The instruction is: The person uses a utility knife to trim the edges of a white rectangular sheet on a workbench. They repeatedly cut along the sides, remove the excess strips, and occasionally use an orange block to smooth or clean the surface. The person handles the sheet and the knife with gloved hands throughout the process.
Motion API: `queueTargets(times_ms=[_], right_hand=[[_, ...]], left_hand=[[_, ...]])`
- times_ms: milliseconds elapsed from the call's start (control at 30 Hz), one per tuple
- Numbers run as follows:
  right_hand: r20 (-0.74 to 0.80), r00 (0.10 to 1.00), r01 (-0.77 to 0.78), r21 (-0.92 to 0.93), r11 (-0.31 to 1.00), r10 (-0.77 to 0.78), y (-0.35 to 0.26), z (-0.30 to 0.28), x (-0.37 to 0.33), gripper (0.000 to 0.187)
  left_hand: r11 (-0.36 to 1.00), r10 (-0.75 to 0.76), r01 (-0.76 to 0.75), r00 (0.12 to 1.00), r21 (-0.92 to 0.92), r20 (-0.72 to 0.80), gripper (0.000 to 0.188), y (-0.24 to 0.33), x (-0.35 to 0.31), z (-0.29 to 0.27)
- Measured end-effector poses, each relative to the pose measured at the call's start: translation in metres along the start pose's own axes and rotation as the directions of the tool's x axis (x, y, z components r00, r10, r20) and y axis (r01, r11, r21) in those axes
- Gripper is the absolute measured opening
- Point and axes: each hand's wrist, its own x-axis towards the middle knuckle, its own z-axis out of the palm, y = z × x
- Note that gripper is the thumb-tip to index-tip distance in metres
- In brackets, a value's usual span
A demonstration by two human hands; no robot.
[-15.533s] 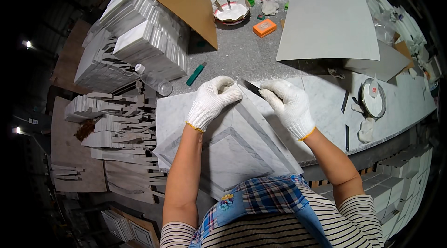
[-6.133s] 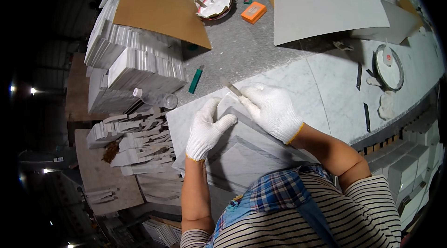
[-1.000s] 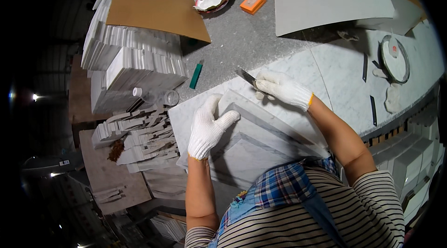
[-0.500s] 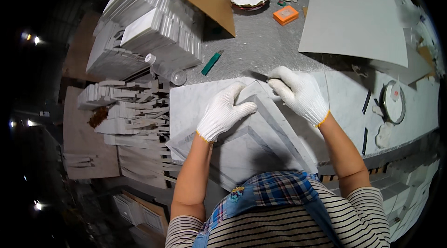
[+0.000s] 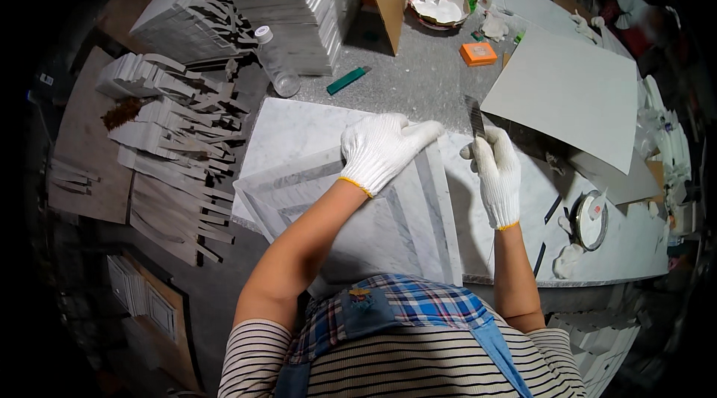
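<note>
A white marble panel with grey inlaid bands (image 5: 366, 230) lies at a slant in front of me, its near side by my apron. My gloved left hand (image 5: 385, 150) grips its far corner, fingers over the edge, their tips partly hidden. Right of the panel and apart from it, my gloved right hand (image 5: 497, 174) pinches a thin dark blade (image 5: 474, 114) that points up and away. Beneath the panel is a larger white marble slab (image 5: 291, 118) on the table.
Beyond the slab lie a green utility knife (image 5: 349, 81), a clear plastic bottle (image 5: 278, 66) and an orange box (image 5: 478, 54). A bowl of white paste (image 5: 439, 10) stands farther back. Tile stacks (image 5: 291, 32) rise at left; a pale board (image 5: 567, 92) and round tin (image 5: 590, 220) are at right.
My left hand has shifted to the panel's far corner. My right hand has drawn away to the right, and the blade has swung from pointing left to pointing up. The view has turned.
</note>
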Motion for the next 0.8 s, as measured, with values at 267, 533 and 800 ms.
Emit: queueTargets(times_ms=[267, 533, 800], right_hand=[[-0.016, 0.999, -0.047, 0.139, 0.989, 0.050, 0.003, -0.001, -0.017, 0.022], [0.015, 0.998, -0.068, 0.124, 0.990, 0.066, 0.006, 0.006, -0.023, 0.026], [0.040, 0.999, 0.032, -0.023, 0.999, -0.031, 0.000, 0.006, -0.005, 0.027]], left_hand=[[0.985, 0.013, -0.038, 0.989, -0.171, -0.146, 0.068, -0.013, 0.000, 0.003], [0.990, 0.122, -0.126, 0.990, -0.064, -0.072, 0.058, -0.015, -0.010, 0.001], [0.999, 0.039, -0.039, 0.999, -0.017, -0.006, 0.068, -0.006, -0.001, 0.000]])
